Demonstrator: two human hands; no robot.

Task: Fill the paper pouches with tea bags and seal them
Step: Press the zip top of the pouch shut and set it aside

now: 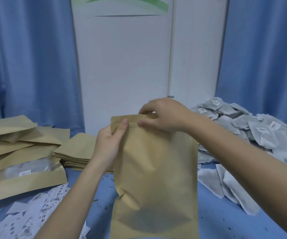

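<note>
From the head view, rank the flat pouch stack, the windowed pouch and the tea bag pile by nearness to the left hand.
1. Flat pouch stack, just behind the left hand.
2. Windowed pouch, farther left.
3. Tea bag pile, far right.

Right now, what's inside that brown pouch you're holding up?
The pouch is opaque paper, so its contents are hidden. It bulges as if filled. The left hand and right hand pinch its top strip, whose mouth looks closed.
</note>
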